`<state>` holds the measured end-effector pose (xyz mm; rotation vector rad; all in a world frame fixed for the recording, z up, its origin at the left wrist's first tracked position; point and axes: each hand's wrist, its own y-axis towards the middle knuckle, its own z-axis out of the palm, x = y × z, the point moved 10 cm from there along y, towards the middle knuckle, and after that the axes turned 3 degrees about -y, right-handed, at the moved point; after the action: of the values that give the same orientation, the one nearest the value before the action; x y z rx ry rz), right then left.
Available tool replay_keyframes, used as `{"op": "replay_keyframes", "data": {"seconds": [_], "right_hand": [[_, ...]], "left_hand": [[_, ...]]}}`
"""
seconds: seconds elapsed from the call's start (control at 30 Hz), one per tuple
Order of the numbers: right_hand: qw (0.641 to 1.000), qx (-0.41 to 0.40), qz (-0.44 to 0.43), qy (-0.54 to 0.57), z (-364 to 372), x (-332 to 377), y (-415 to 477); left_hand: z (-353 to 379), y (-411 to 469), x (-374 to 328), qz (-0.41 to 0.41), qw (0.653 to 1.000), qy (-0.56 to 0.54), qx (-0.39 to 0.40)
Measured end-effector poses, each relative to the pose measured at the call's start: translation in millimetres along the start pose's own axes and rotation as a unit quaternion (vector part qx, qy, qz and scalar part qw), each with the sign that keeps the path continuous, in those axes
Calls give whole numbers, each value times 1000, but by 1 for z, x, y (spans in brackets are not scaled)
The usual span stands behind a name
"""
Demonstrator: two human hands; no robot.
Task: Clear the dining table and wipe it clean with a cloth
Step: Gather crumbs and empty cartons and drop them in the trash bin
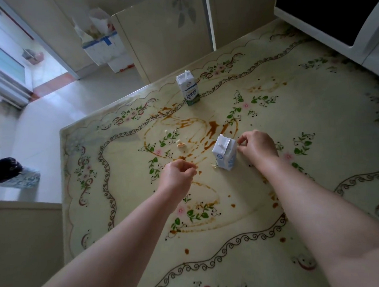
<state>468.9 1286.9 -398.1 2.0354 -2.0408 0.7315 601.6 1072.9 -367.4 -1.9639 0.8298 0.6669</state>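
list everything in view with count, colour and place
table: 1, cream with a floral pattern, fills most of the view
far milk carton: 1, white with green print, upright near the table's far edge
near milk carton: 1, white with blue print, upright mid-table beside the right hand
sauce stains: many, brown, smeared and dotted across the table's middle
food crumbs: a few, pale, left of the near carton
microwave: 1, white, on the table's far right
chair: 1, cream, beyond the far edge
foam box: 1, white, on the floor at upper left
left hand: 1, fingers curled, over the stains
right hand: 1, fingers curled, by the near carton's top
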Motion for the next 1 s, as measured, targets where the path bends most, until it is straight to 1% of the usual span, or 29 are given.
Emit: {"op": "replay_keyframes", "data": {"seconds": [0.1, 0.17, 0.2, 0.23, 0.27, 0.3, 0.33, 0.37, 0.4, 0.43, 0.53, 0.67, 0.7, 0.77, 0.8, 0.83, 1.0], "right_hand": [[1000, -9, -8, -26, 1, 2, 1], [1000, -22, -8, -13, -3, 2, -1], [999, -33, 4, 22, -8, -1, -3], [995, -42, 27, 88, -12, -6, -5], [978, -40, 67, 191, -12, -14, -10], [940, -23, 117, 319, -6, -22, -18], [883, 7, 165, 440, 4, -25, -28], [824, 38, 199, 529, 14, -24, -40], [774, 65, 217, 592, 21, -22, -51], [732, 87, 226, 637, 27, -19, -61], [626, 123, 231, 734, 40, -11, -89], [458, 175, 214, 845, 53, 11, -122], [423, 190, 206, 862, 56, 17, -129], [369, 212, 200, 883, 61, 25, -141], [361, 219, 205, 883, 64, 27, -147], [366, 223, 215, 878, 67, 27, -152], [412, 202, 259, 850, 90, 16, -156]], "left_hand": [[-2, 1, 2, -1, 1000, 1, -1], [-2, 1, 3, -1, 1000, 3, 1], [-1, 2, 3, 0, 1000, 7, 4], [1, 4, 3, 3, 1000, 15, 8], [3, 5, 4, 5, 1000, 25, 12], [5, 6, 4, 7, 999, 35, 17], [7, 7, 4, 8, 999, 44, 20], [10, 9, 5, 8, 998, 53, 23], [13, 11, 5, 10, 998, 65, 25], [16, 12, 4, 16, 996, 82, 28], [24, 15, -2, 45, 988, 145, 19], [35, 23, -14, 81, 972, 221, 5], [38, 26, -16, 85, 968, 238, 3], [41, 29, -24, 98, 958, 270, -9], [43, 31, -28, 105, 952, 286, -14], [45, 34, -31, 112, 948, 299, -16], [56, 42, -37, 144, 917, 371, -19]]}}
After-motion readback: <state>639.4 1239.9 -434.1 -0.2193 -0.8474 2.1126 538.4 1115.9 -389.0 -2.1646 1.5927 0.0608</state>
